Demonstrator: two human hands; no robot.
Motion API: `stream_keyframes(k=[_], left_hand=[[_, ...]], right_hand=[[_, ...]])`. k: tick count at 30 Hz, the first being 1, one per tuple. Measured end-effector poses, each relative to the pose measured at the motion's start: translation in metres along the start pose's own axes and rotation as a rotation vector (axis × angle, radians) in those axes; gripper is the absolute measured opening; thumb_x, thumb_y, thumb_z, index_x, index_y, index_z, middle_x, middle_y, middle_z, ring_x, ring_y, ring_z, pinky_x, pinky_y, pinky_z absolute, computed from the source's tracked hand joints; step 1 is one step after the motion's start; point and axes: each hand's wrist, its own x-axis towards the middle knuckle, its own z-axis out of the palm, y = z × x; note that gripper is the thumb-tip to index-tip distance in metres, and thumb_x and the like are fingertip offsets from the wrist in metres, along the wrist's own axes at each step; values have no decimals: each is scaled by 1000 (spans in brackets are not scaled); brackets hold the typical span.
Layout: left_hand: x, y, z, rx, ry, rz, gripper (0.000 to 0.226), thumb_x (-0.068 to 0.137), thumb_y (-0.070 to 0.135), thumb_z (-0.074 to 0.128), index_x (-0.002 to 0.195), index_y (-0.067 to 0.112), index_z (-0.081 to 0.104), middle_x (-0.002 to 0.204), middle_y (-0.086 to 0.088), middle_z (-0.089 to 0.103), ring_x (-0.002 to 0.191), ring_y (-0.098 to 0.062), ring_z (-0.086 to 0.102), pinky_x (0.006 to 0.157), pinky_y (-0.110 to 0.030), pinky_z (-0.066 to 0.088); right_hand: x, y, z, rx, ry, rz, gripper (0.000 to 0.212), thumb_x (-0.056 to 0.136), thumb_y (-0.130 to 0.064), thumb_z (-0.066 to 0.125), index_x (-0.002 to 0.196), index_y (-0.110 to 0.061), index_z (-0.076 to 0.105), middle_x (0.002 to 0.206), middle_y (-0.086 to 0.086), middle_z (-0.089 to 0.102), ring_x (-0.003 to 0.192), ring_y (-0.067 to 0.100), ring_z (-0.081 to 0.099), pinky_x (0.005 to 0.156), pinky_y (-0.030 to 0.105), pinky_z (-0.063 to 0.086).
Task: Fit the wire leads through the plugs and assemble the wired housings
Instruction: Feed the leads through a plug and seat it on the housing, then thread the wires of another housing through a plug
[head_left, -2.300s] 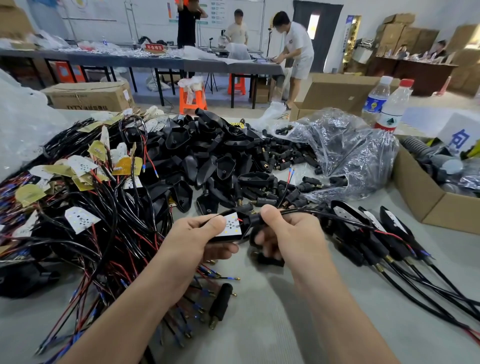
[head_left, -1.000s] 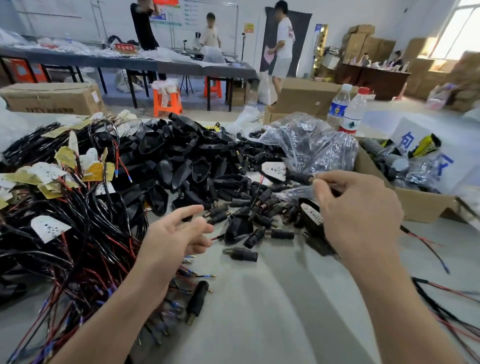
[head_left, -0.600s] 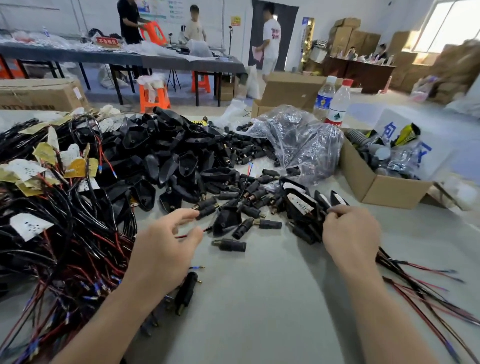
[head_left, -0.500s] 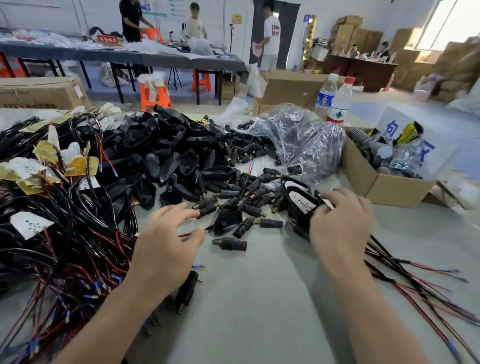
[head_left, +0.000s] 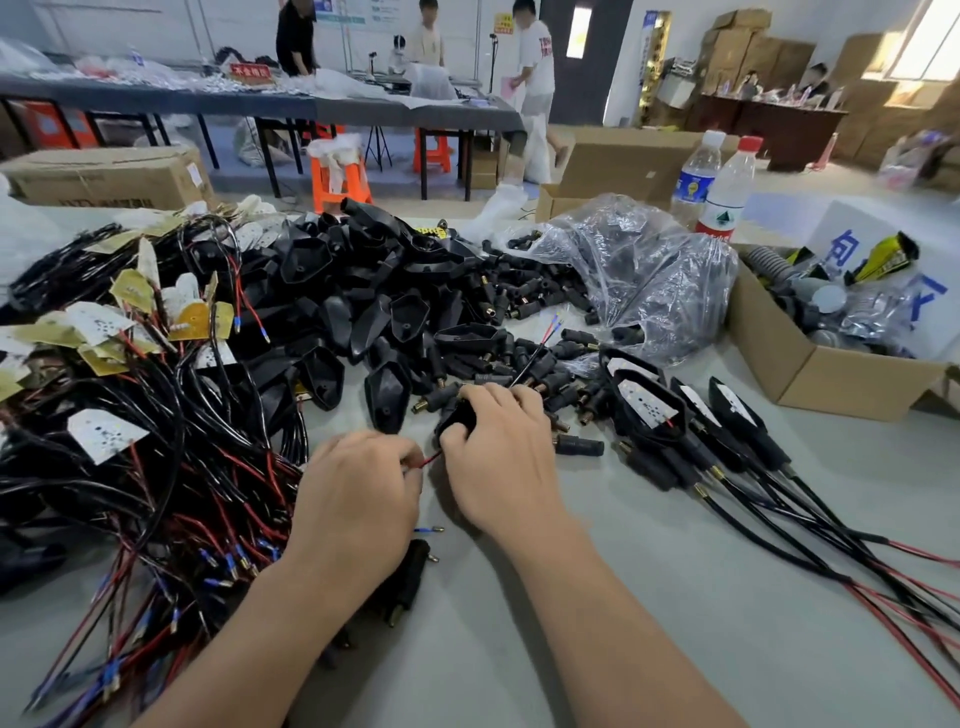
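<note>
My left hand rests on the grey table and pinches a red wire lead that runs toward my right hand. My right hand curls over a black housing at the near edge of the loose parts; most of that housing is hidden by my fingers. Behind it lie a heap of empty black housings and several small black plugs with brass tips. A tangle of red and black wired boards fills the left side. Finished wired housings lie in a row on the right.
An open cardboard box of parts stands at the right, with a crumpled plastic bag and two bottles behind. One loose plug lies by my left wrist, another beside my right hand. People work at far tables.
My right hand left the row of finished housings on the right and came to the centre, closing over a black housing. My left hand took hold of a red lead.
</note>
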Motion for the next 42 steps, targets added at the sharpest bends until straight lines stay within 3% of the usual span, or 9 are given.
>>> stream_keyframes(k=[5, 12, 20, 23, 26, 30, 33, 36, 42], left_hand=[[-4, 8, -8, -9, 196, -76, 14, 87, 21, 74, 77, 30, 71, 59, 12, 62, 55, -6, 38, 69, -29, 32], [1, 5, -13, -376, 316, -160, 17, 101, 23, 59, 91, 36, 64, 71, 19, 67, 76, 2, 63, 62, -12, 39], [-4, 10, -16, -421, 339, -9, 15, 97, 22, 66, 98, 34, 73, 71, 20, 69, 66, -5, 65, 61, -18, 49], [-5, 9, -14, -219, 361, 8, 14, 94, 23, 71, 100, 32, 79, 61, 13, 63, 61, -13, 59, 58, -32, 50], [-3, 7, -15, -98, 381, -15, 14, 88, 21, 76, 95, 33, 82, 58, 10, 58, 59, -17, 54, 54, -26, 38], [-2, 5, -9, -30, 22, 49, 10, 89, 35, 71, 92, 38, 80, 78, 19, 68, 77, -13, 64, 65, -29, 46], [-3, 7, -11, -252, -73, -24, 35, 87, 54, 67, 121, 47, 70, 109, 34, 63, 106, 4, 60, 88, -20, 46], [-2, 10, -18, -566, -48, -8, 44, 83, 50, 66, 124, 65, 57, 114, 35, 67, 112, 15, 58, 89, -11, 45], [7, 7, -21, -1026, -182, -58, 35, 105, 11, 54, 133, 31, 63, 117, 13, 76, 115, -5, 69, 97, -21, 53]], right_hand=[[2, 16, -12, 16, -35, 62, 38, 88, -28, 53, 125, -26, 62, 122, -3, 60, 116, 22, 44, 106, 35, 34], [-1, 11, -19, 108, 54, 75, 28, 85, -11, 58, 107, -24, 70, 97, -3, 62, 99, 24, 56, 90, 39, 43], [-8, 10, -29, 205, -49, 96, 54, 85, -14, 60, 135, -35, 57, 104, -8, 72, 102, 22, 63, 92, 34, 48], [-9, 9, -29, 275, -24, 104, 55, 83, -4, 61, 128, -37, 62, 86, -15, 70, 88, 8, 63, 81, 1, 38], [-4, 10, -33, 420, 132, 193, 43, 87, -8, 62, 118, -37, 66, 77, -19, 70, 78, -3, 58, 75, 0, 35], [-4, 6, -34, 604, 212, 351, 26, 90, -11, 57, 91, -36, 66, 79, -20, 69, 68, 15, 66, 70, 34, 54], [-7, -1, -28, 591, 141, 355, 22, 88, -10, 55, 85, -30, 66, 72, -13, 68, 69, 15, 67, 68, 30, 51], [-12, -9, -22, 529, 89, 288, 16, 90, -17, 57, 82, -28, 64, 68, -15, 67, 67, 2, 59, 59, 11, 39], [-17, -13, -21, 486, 29, 136, 15, 89, -22, 60, 75, -26, 63, 72, -21, 65, 69, 0, 58, 58, 10, 38]])
